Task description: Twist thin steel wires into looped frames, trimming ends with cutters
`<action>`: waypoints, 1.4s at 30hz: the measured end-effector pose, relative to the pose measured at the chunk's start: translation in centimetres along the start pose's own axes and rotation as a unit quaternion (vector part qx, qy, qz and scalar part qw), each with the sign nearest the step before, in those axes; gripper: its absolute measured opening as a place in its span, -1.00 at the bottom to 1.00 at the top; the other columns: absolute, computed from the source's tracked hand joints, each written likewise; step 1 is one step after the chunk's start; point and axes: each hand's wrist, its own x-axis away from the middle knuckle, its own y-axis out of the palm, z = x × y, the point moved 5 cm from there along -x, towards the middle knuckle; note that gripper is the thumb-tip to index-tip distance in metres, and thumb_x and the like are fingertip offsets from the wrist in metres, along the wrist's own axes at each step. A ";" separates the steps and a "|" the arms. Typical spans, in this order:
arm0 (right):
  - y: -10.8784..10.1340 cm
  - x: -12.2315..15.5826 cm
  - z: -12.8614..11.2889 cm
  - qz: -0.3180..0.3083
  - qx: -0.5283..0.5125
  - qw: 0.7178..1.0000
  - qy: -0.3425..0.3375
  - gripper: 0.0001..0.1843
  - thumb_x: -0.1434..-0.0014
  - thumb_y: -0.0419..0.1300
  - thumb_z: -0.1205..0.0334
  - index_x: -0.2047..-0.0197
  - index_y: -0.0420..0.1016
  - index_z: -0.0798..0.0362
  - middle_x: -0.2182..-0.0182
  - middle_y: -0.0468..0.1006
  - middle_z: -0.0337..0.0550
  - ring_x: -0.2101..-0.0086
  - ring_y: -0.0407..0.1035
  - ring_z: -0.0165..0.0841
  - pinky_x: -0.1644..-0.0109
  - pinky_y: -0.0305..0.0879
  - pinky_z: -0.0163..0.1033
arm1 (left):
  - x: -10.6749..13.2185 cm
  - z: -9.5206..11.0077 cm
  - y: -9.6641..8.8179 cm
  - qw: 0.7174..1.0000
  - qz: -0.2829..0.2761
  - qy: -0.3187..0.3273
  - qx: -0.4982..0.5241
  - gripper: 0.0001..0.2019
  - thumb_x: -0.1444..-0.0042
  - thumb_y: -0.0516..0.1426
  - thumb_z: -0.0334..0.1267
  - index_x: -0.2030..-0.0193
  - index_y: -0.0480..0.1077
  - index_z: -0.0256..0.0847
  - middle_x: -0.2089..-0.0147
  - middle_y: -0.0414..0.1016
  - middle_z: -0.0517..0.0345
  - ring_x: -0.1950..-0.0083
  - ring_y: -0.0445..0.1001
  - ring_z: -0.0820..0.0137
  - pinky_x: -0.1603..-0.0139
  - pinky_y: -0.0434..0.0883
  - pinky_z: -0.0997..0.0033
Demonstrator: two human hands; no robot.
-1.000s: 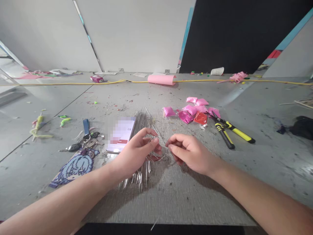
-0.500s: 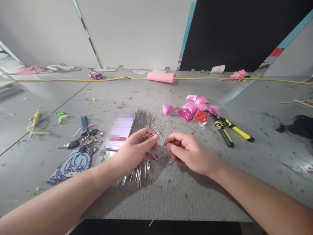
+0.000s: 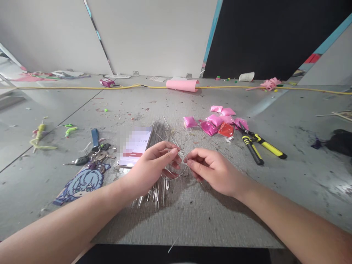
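Grey and scuffed, the tabletop (image 3: 220,227) stretches out around your hands, littered with small scraps, up to the pale panels (image 3: 154,36) and a black panel (image 3: 275,36) standing well beyond them. Your left hand (image 3: 161,159) has its thumb and forefinger brought together on a thin wire (image 3: 180,175); your right hand (image 3: 210,167) pinches the same wire between thumb and fingertips. It bows in the narrow gap between your two hands — so fine that you cannot tell exactly where each end sits.

Beneath and beyond your left hand lies a bundle of straight metal wires (image 3: 158,194), and just past that wrist, on its left, a phone (image 3: 134,150) rests face up. Farther left of the same hand are a bunch of keys (image 3: 100,156) and a blue pixel-patterned charm (image 3: 82,183).

Ahead of your right hand sit pink packets (image 3: 216,119) and a red packet (image 3: 226,129); beyond it to the right, yellow-and-black pliers (image 3: 255,143) lie with their handles spread. Well past both hands, a pink paper roll (image 3: 182,85) lies by a yellow cord (image 3: 231,87) — near the foot of the panels.
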 end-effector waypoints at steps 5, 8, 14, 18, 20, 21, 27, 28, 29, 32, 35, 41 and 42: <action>-0.2 0.3 -0.3 -0.009 0.015 1.000 -0.023 -0.82 -0.36 0.12 0.15 0.17 0.49 0.06 0.51 0.35 -0.31 0.50 0.20 -0.48 0.44 0.14 -0.33 | 0.1 0.1 -0.1 1.000 -0.001 -0.001 0.002 -0.79 -0.26 0.19 -0.06 0.18 0.40 -0.16 0.33 0.46 0.19 0.31 0.47 0.43 0.36 0.53 0.43; -0.3 0.4 -0.3 -0.016 0.015 0.999 -0.030 -0.84 -0.34 0.15 0.19 0.15 0.50 0.06 0.48 0.37 -0.29 0.49 0.18 -0.48 0.45 0.11 -0.33 | 0.1 0.1 0.1 1.000 -0.013 0.002 0.025 -0.80 -0.27 0.20 -0.09 0.21 0.41 -0.18 0.34 0.46 0.21 0.36 0.48 0.48 0.27 0.54 0.40; -0.1 0.4 -0.3 -0.025 0.030 0.999 -0.027 -0.85 -0.33 0.15 0.20 0.17 0.52 0.05 0.46 0.40 -0.27 0.48 0.19 -0.47 0.44 0.12 -0.33 | 0.0 0.0 0.2 0.998 -0.013 0.003 0.060 -0.83 -0.25 0.23 -0.16 0.26 0.42 -0.21 0.38 0.45 0.22 0.36 0.49 0.50 0.26 0.50 0.49; -0.1 0.3 -0.3 -0.021 0.039 0.999 -0.024 -0.82 -0.33 0.14 0.17 0.17 0.52 0.06 0.49 0.36 -0.28 0.50 0.15 -0.47 0.47 0.08 -0.34 | 0.1 -0.2 0.3 0.997 -0.008 -0.015 0.073 -0.84 -0.23 0.24 -0.14 0.22 0.45 -0.18 0.38 0.41 0.22 0.36 0.44 0.48 0.23 0.57 0.35; -0.1 0.3 -0.3 -0.016 0.044 0.999 -0.025 -0.81 -0.33 0.14 0.16 0.19 0.52 0.06 0.49 0.38 -0.27 0.50 0.15 -0.47 0.47 0.09 -0.33 | 0.1 -0.3 0.3 0.996 -0.008 -0.025 0.081 -0.82 -0.22 0.24 -0.12 0.21 0.45 -0.17 0.38 0.38 0.23 0.35 0.42 0.46 0.20 0.61 0.23; -0.2 0.3 -0.4 -0.014 0.045 0.999 -0.025 -0.81 -0.33 0.14 0.16 0.19 0.52 0.06 0.48 0.39 -0.26 0.50 0.16 -0.47 0.46 0.10 -0.33 | 0.2 -0.3 0.4 0.996 -0.008 -0.028 0.084 -0.82 -0.22 0.24 -0.11 0.20 0.45 -0.17 0.38 0.37 0.23 0.34 0.41 0.46 0.19 0.62 0.17; -0.1 0.3 -0.5 -0.008 0.047 0.999 -0.022 -0.81 -0.33 0.14 0.17 0.17 0.54 0.05 0.47 0.43 -0.26 0.50 0.20 -0.47 0.46 0.12 -0.33 | 0.2 -0.2 0.4 0.996 -0.010 -0.020 0.083 -0.84 -0.24 0.23 -0.13 0.20 0.45 -0.16 0.42 0.33 0.26 0.38 0.38 0.50 0.19 0.63 0.18; -0.1 0.3 -0.5 -0.007 0.048 0.999 -0.024 -0.81 -0.33 0.14 0.18 0.16 0.54 0.05 0.46 0.45 -0.25 0.50 0.21 -0.47 0.45 0.14 -0.33 | 0.2 -0.1 0.4 0.996 -0.010 -0.018 0.083 -0.85 -0.24 0.23 -0.13 0.20 0.44 -0.16 0.42 0.34 0.26 0.38 0.38 0.50 0.20 0.63 0.21; -0.1 0.3 -0.5 -0.006 0.049 0.998 -0.026 -0.81 -0.32 0.14 0.18 0.16 0.55 0.05 0.45 0.46 -0.24 0.49 0.22 -0.46 0.44 0.15 -0.33 | 0.2 -0.1 0.4 0.996 -0.009 -0.017 0.082 -0.85 -0.25 0.23 -0.13 0.20 0.44 -0.16 0.42 0.34 0.26 0.38 0.38 0.51 0.21 0.62 0.23; -0.1 0.3 -0.5 -0.003 0.053 0.998 -0.026 -0.80 -0.32 0.14 0.17 0.14 0.56 0.05 0.44 0.48 -0.22 0.47 0.25 -0.45 0.43 0.16 -0.32 | 0.3 0.0 0.4 0.997 -0.008 -0.013 0.081 -0.84 -0.24 0.23 -0.14 0.20 0.44 -0.17 0.41 0.36 0.25 0.37 0.39 0.50 0.22 0.62 0.28; -0.1 0.3 -0.4 -0.003 0.058 0.998 -0.026 -0.79 -0.33 0.14 0.16 0.15 0.57 0.05 0.45 0.46 -0.23 0.49 0.24 -0.45 0.45 0.14 -0.33 | 0.3 0.0 0.5 0.997 -0.006 -0.010 0.078 -0.83 -0.23 0.24 -0.13 0.21 0.44 -0.18 0.34 0.43 0.20 0.30 0.44 0.45 0.23 0.61 0.30; -0.2 0.3 -0.4 0.006 0.062 0.997 -0.036 -0.83 -0.30 0.16 0.19 0.19 0.57 0.05 0.43 0.50 -0.22 0.46 0.29 -0.44 0.42 0.19 -0.32 | 0.2 -0.1 0.4 0.998 -0.002 -0.010 0.068 -0.82 -0.24 0.22 -0.12 0.20 0.43 -0.19 0.30 0.51 0.14 0.24 0.51 0.41 0.24 0.59 0.37; -0.1 0.3 -0.5 0.004 0.061 0.997 -0.037 -0.83 -0.30 0.17 0.19 0.18 0.57 0.05 0.40 0.52 -0.20 0.44 0.31 -0.42 0.40 0.21 -0.31 | 0.2 -0.1 0.4 0.998 -0.001 -0.012 0.066 -0.82 -0.24 0.22 -0.12 0.20 0.42 -0.19 0.30 0.52 0.13 0.23 0.52 0.41 0.25 0.59 0.38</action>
